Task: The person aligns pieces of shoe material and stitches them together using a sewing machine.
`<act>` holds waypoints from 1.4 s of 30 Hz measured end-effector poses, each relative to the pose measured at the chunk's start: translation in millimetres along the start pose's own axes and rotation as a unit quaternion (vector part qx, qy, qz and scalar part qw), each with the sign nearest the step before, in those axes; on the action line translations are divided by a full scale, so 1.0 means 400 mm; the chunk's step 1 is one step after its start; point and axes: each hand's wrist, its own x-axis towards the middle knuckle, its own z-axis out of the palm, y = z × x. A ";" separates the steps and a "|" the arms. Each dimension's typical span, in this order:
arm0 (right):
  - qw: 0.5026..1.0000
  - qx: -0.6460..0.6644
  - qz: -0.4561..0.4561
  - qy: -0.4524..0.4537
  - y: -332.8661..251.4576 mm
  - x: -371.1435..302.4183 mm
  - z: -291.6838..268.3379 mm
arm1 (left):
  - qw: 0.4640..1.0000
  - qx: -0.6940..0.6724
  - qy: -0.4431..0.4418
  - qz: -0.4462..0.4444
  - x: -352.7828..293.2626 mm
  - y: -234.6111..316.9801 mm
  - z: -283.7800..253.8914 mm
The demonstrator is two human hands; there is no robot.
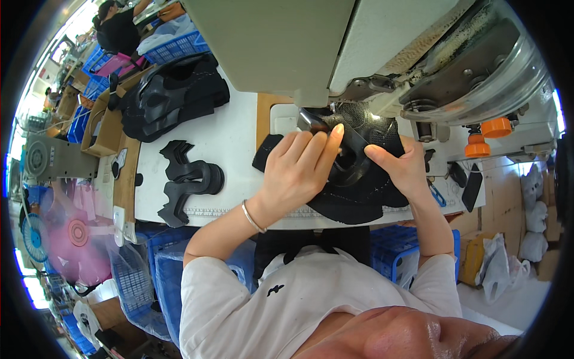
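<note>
A black stitched piece of fabric and mesh (359, 206) with a glossy moulded part lies on the white table under the sewing machine's head (281, 48). My left hand (302, 164) is on its left side, fingers curled and pressed together near the needle area; its thumb is hidden. With thumb and fingers closed on the piece's right edge, my right hand (400, 167) grips it, the thumb lying on top. Bright light falls on the mesh behind my fingers. The needle itself cannot be made out.
To the left lie a pile of black moulded pieces (170, 96) and a smaller stack of black wavy-edged cut pieces (188, 182). Orange knobs (476, 145) hang off the machine at right. Blue scissors (437, 194) lie near the right edge. A pink fan (78, 233) stands at left.
</note>
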 end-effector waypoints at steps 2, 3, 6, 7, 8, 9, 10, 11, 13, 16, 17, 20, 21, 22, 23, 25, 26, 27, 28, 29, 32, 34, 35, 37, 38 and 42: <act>1.000 0.013 -0.011 0.004 0.004 0.000 0.004 | 0.973 -0.184 -0.064 -0.121 -0.007 0.013 0.001; 1.000 -0.007 -0.015 0.007 0.008 0.000 0.004 | 0.945 -0.256 -0.105 -0.174 -0.009 0.021 -0.007; 0.999 -0.015 -0.028 0.018 0.005 -0.004 0.029 | 0.881 -0.360 -0.135 -0.277 -0.013 0.039 -0.016; 0.999 -0.003 -0.037 0.030 0.003 -0.007 0.037 | 0.880 -0.362 -0.133 -0.278 -0.007 0.039 -0.021; 0.999 -0.005 -0.037 0.030 0.005 -0.010 0.041 | 0.929 -0.263 -0.140 -0.218 0.001 0.036 -0.031; 0.999 -0.003 -0.033 0.031 0.011 -0.012 0.044 | 0.964 -0.160 -0.145 -0.155 0.004 0.033 -0.036; 0.999 0.000 -0.031 0.032 0.016 -0.015 0.049 | 0.964 -0.160 -0.143 -0.157 -0.002 0.030 -0.036; 0.998 0.020 -0.033 0.041 0.019 -0.020 0.058 | 0.980 -0.062 -0.154 -0.112 -0.011 0.027 -0.031; 0.996 0.034 -0.051 0.061 0.021 -0.024 0.085 | 0.984 0.085 -0.149 -0.044 -0.037 0.015 -0.017; 0.991 0.058 -0.076 0.094 0.019 -0.030 0.122 | 0.993 0.102 -0.065 -0.013 -0.055 -0.002 -0.004; 0.988 0.070 -0.087 0.111 0.022 -0.029 0.132 | 0.990 0.090 -0.108 -0.022 -0.061 -0.004 -0.007; 0.981 0.099 -0.096 0.139 0.039 -0.030 0.158 | 0.995 0.027 -0.094 -0.013 -0.038 -0.007 -0.033; 0.978 0.115 -0.093 0.150 0.046 -0.030 0.166 | 0.995 0.027 -0.094 -0.012 -0.043 -0.013 -0.028; 0.977 0.116 -0.093 0.151 0.052 -0.028 0.179 | 0.998 -0.031 -0.046 0.014 -0.052 -0.021 -0.021; 0.970 0.140 -0.104 0.169 0.058 -0.026 0.193 | 0.995 -0.088 0.003 0.040 -0.054 -0.027 -0.019; 0.961 0.165 -0.113 0.189 0.058 -0.024 0.217 | 0.994 -0.098 0.020 0.035 -0.044 -0.023 -0.031; 0.955 0.192 -0.112 0.198 0.056 -0.023 0.228 | 0.993 -0.108 0.037 0.027 -0.041 -0.021 -0.036; 0.947 0.220 -0.111 0.207 0.054 -0.021 0.239 | 0.993 -0.109 0.036 0.029 -0.042 -0.026 -0.034; 0.938 0.246 -0.110 0.216 0.053 -0.019 0.247 | 0.992 -0.111 0.038 0.035 -0.043 -0.035 -0.030; 0.938 0.247 -0.109 0.217 0.056 -0.018 0.255 | 0.992 -0.114 0.039 0.041 -0.045 -0.043 -0.026; 0.929 0.266 -0.095 0.240 0.073 -0.011 0.277 | 0.992 -0.111 0.032 0.045 -0.049 -0.058 -0.023; 0.917 0.284 -0.100 0.260 0.079 -0.002 0.289 | 0.992 -0.115 0.025 0.042 -0.048 -0.067 -0.024; 0.917 0.285 -0.100 0.262 0.074 0.002 0.295 | 0.992 -0.118 0.020 0.037 -0.047 -0.072 -0.025; 0.900 0.311 -0.095 0.292 0.059 0.009 0.306 | 0.992 -0.116 0.014 0.045 -0.049 -0.085 -0.022; 0.899 0.311 -0.094 0.293 0.052 0.012 0.309 | 0.992 -0.113 0.009 0.052 -0.049 -0.091 -0.019; 0.880 0.354 -0.102 0.300 0.039 0.025 0.319 | 0.991 -0.113 0.023 0.061 -0.044 -0.112 -0.009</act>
